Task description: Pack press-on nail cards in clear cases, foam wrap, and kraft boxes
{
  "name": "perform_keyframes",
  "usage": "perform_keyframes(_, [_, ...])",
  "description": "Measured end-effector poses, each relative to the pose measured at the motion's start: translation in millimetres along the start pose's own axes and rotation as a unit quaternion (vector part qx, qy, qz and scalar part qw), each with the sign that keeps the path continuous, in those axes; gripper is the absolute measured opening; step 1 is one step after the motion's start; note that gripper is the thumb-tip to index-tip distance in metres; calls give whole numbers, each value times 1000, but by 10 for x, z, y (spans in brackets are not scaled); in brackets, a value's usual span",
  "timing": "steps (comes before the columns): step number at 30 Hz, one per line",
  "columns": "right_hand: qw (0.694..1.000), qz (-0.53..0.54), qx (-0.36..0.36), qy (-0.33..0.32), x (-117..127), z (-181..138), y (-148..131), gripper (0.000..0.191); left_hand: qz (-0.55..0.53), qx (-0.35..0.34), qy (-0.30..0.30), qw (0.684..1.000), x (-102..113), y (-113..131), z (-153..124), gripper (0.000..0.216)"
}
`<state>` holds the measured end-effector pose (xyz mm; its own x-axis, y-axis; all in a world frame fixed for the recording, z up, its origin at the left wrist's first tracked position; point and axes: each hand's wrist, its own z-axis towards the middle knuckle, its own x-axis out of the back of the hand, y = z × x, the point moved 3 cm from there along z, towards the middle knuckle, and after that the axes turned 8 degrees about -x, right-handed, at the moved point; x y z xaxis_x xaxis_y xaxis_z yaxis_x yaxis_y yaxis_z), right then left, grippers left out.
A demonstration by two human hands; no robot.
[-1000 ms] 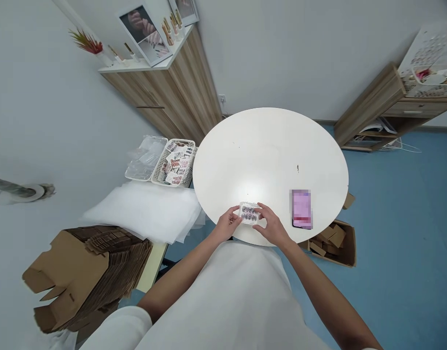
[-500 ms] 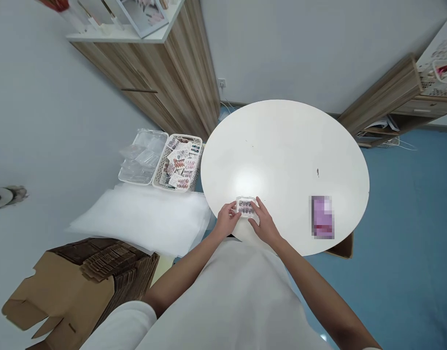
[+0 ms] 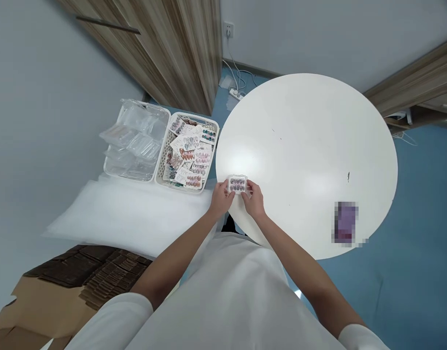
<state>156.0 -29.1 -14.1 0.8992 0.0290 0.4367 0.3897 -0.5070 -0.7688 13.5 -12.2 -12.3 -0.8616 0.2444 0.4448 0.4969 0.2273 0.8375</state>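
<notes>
Well, clear case: directly before me, long axis running left-right.
Left hand: gripping its left end.
Right hand: gripping its right end, equally near.

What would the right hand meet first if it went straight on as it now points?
The small clear case; the right hand appears to grip its right edge. Height above the white table is hard to judge.
</notes>
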Motion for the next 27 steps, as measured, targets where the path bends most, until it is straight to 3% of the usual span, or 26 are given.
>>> perform_keyframes(4, [1000, -14, -26, 9, -83, 121, -42, 50, -3, 3, -21, 1000, 11, -27, 189, 52])
perform_keyframes(9, [1000, -29, -10, -1, -113, 182, -74, 55, -15, 7, -17, 1000, 9, -53, 267, 58])
perform_keyframes(19, [997, -67, 24, -25, -110, 127, -113, 72, -21, -23, -10, 999, 5, -97, 224, 62])
perform_keyframes(27, [997, -54, -23, -51, 22, -123, 64, 76, 0, -39, -2, 999, -36, -179, 24, 68])
